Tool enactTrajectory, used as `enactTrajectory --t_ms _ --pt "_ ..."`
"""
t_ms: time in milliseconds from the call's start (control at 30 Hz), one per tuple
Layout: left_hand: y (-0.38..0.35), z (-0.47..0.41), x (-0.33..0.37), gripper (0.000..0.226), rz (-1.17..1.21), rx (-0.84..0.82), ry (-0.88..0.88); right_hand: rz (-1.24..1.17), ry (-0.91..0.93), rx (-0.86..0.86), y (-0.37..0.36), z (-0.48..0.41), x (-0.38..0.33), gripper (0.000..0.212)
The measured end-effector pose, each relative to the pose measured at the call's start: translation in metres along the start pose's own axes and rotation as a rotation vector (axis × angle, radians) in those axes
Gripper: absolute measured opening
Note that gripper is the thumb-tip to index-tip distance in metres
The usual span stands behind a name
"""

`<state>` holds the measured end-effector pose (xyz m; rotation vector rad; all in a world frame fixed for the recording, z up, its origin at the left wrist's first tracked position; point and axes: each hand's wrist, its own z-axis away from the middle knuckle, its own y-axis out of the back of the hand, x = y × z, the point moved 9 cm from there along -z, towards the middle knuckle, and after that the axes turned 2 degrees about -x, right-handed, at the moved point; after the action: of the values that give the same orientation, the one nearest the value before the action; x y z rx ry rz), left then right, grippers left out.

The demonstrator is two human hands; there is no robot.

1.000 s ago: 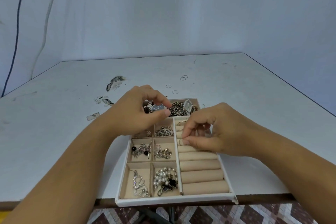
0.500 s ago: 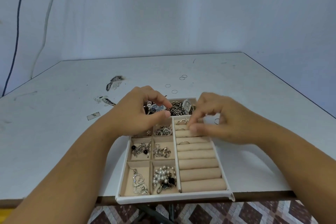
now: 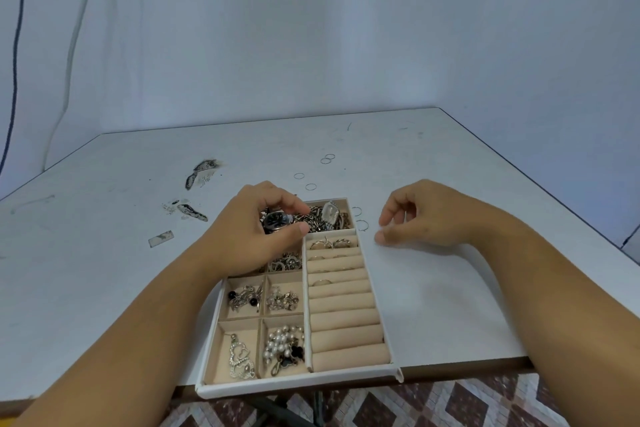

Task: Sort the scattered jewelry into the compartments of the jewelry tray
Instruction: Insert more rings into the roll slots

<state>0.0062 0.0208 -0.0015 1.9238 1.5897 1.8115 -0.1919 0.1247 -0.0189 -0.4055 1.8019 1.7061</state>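
Right hand (image 3: 426,215), fingers loosely curled and empty, now off white-rimmed beige jewelry tray (image 3: 298,388), near thin wire rings (image 3: 362,225) just right of it, likely next pickup; left hand (image 3: 249,236) fingers pinching dark-faced wristwatch (image 3: 277,219).

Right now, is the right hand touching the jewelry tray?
Apart. In the head view, a strip of bare white table shows between the right hand and the right wall of the jewelry tray.

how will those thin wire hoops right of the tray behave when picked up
The thin wire hoops lie flat on the white table, so probably hard to pinch. They look very light, likely bendable, and may roll if tipped on edge.
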Motion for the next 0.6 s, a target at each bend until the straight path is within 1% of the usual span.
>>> enactTrajectory --t_ms 67,167,333,400,500,600 --pt "0.0 0.0 0.0 0.027 -0.019 0.013 -0.008 -0.011 -0.019 -0.053 -0.005 0.001 0.001 0.024" --pt "0.0 0.0 0.0 0.027 -0.039 0.017 -0.005 -0.016 -0.042 -0.068 -0.007 -0.002 0.003 0.019" --pt "0.001 -0.007 0.015 0.018 -0.098 0.031 -0.04 0.087 -0.061 -0.148 -0.012 -0.005 0.001 0.015" --pt "-0.003 -0.016 0.024 0.016 -0.116 0.005 -0.05 0.13 -0.043 -0.179 -0.015 -0.003 -0.001 0.016" --pt "-0.013 -0.032 0.025 0.016 -0.123 -0.068 -0.009 0.136 -0.018 -0.171 -0.014 0.001 -0.001 0.015" --pt "-0.022 -0.047 0.026 0.018 -0.148 -0.123 0.021 0.036 -0.024 -0.105 -0.001 0.006 0.007 0.015"
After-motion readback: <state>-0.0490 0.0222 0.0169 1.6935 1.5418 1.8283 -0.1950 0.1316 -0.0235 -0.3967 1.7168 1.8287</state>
